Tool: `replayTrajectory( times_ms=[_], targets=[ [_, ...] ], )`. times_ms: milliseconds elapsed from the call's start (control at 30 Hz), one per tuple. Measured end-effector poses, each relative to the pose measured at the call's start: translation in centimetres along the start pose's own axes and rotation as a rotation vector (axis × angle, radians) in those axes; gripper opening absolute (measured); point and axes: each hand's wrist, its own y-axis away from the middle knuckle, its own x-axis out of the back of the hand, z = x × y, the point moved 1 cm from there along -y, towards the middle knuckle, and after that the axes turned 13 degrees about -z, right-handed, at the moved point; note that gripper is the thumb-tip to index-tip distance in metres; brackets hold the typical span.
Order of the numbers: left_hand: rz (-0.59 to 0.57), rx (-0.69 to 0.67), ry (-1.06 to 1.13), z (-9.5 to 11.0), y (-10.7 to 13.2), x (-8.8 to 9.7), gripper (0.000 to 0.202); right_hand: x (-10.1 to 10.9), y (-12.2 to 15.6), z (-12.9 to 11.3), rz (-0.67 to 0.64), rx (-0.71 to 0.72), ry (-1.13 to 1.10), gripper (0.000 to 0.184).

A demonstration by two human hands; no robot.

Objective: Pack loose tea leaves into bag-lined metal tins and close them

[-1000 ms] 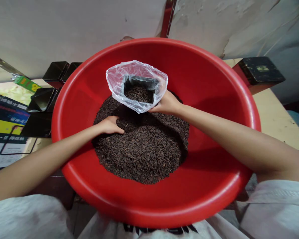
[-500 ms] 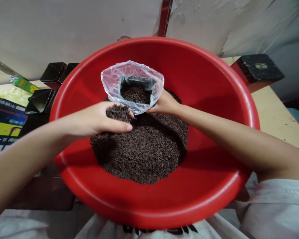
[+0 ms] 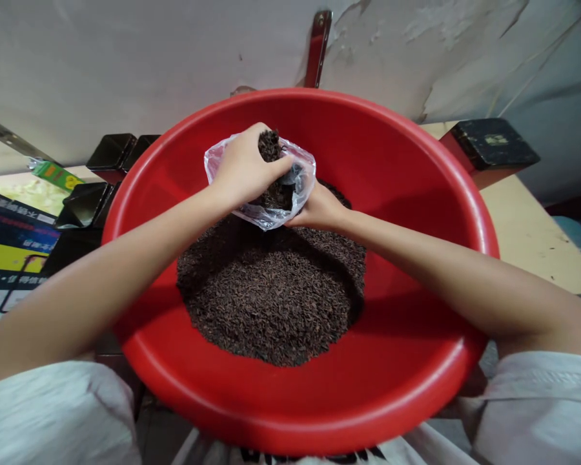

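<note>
Over the mouth of a clear plastic bag (image 3: 297, 200), my left hand (image 3: 246, 166) is closed round a clump of dark loose tea leaves (image 3: 270, 146). My right hand (image 3: 322, 208) grips the bag from its right side, and its fingers are mostly hidden behind it. A dark container wall shows inside the bag, with more leaves in it. Below both hands, a broad heap of the same dark leaves (image 3: 271, 297) lies in a large red basin (image 3: 416, 361).
Dark open tins (image 3: 83, 205) stand left of the basin, near a green box (image 3: 55, 174) and a printed carton (image 3: 14, 239). A closed black-topped tin (image 3: 494, 143) sits on the wooden table (image 3: 532, 226) at right. Behind is a wall with a red metal strip (image 3: 318, 48).
My left hand has moved up and right with its clump of leaves, from beside the bag to over its mouth. My right hand keeps its hold on the bag.
</note>
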Motion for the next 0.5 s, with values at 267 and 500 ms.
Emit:
replayTrajectory(
  times_ms=[267, 500],
  targets=[
    [-0.233, -0.278, -0.328, -1.2, 1.8, -0.6, 0.046, 0.2, -0.1, 0.1, -0.003, 0.013, -0.025, 0.106],
    [-0.531, -0.458, -0.465, -3.5, 9.0, -7.2, 0.034, 0.4, -0.1, 0.3, -0.021, -0.025, 0.001, 0.108]
  ],
)
